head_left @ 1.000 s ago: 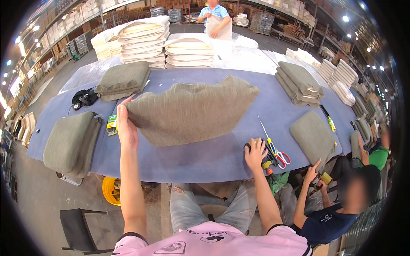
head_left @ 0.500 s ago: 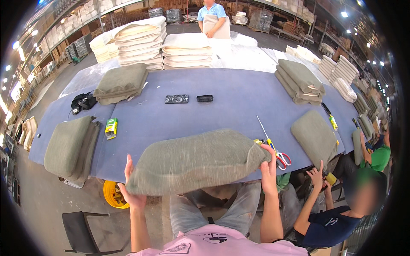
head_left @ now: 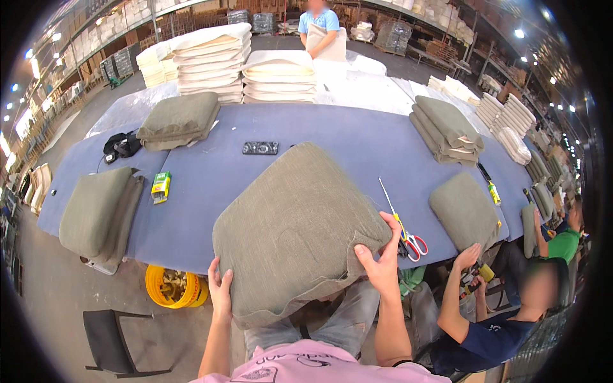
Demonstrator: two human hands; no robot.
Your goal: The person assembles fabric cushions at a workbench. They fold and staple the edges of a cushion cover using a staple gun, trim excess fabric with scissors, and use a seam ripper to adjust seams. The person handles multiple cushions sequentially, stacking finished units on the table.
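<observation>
Between my two hands is a grey-green fabric seat cushion (head_left: pixel 297 226), tilted up at the table's near edge, its broad face showing. My left hand (head_left: pixel 221 290) grips its lower left edge. At the right corner my right hand (head_left: pixel 381 255) holds on, thumb on the cloth near a loose fabric flap. Just beyond that hand lie red-handled scissors (head_left: pixel 416 247) and a screwdriver (head_left: pixel 391 203) with a long thin shaft and yellow handle. The cushion's underside is hidden.
Folded olive fabric piles (head_left: pixel 179 118) and a cushion stack (head_left: pixel 96 214) lie on the blue table (head_left: pixel 191 198). A yellow bucket (head_left: pixel 198 292) and black chair (head_left: pixel 112 341) stand below left. At right, a co-worker (head_left: pixel 488 338) holds a tool beside another cushion (head_left: pixel 463 207).
The cushion has turned and tipped up from a flatter, edge-on view, now showing its broad face and covering the small black case behind it. Both hands have shifted with it.
</observation>
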